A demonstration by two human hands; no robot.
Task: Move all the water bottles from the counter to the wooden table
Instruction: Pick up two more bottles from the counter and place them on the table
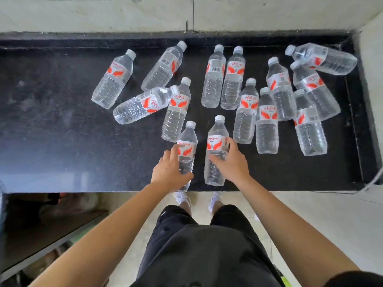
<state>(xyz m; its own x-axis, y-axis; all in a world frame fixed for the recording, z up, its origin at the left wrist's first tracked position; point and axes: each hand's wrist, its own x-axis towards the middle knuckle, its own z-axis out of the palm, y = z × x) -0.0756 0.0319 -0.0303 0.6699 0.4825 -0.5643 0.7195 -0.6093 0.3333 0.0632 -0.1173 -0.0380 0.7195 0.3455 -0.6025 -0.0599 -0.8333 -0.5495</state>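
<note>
Both hands' fingers wrapped round near bottles, edge of surface close, slick plastic, easy fumble onto floor.

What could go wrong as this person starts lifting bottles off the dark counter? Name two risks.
The left hand only partly wraps its bottle, which overhangs the counter edge; it might slip to the floor. The right hand grips its bottle from the side; the smooth, round plastic could slip or roll into neighbours.
</note>
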